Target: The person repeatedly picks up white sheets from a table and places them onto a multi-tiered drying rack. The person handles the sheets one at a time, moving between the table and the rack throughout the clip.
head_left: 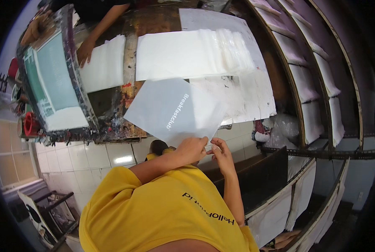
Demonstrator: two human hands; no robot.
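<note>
A frosted, see-through plastic sheet with white lettering hangs tilted between me and the worktable. My left hand pinches its near corner. Close beside those fingertips is my right hand, its thumb and forefinger drawn together at the sheet's edge; the exact grip there is small and hard to make out. Beyond the sheet lies a long stack of white translucent plastic sheets, partly behind the sheet I hold.
At the left, a co-worker's hand rests on a smaller white stack. A screen-printing frame stands raised beside it. On the right rises a drying rack bearing white sheets. A red container sits at the table's left end.
</note>
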